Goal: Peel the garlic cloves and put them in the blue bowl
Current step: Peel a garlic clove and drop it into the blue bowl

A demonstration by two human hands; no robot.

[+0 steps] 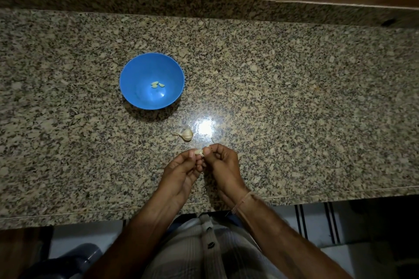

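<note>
A speckled granite counter (294,97) is filling most of the frame. A blue bowl (136,70) is sitting on it, left of centre. Below centre, the left hand (181,172) and right hand (223,163) are meeting at the fingertips, both pinching one garlic clove (199,152). A garlic bulb (186,135) is lying just above the hands. Peeled cloves (157,84) are resting in the bowl's bottom.

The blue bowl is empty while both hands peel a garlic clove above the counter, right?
No. The head view shows peeled cloves lying in the blue bowl. The rest holds: the left hand and right hand pinch a clove above the counter.
</note>
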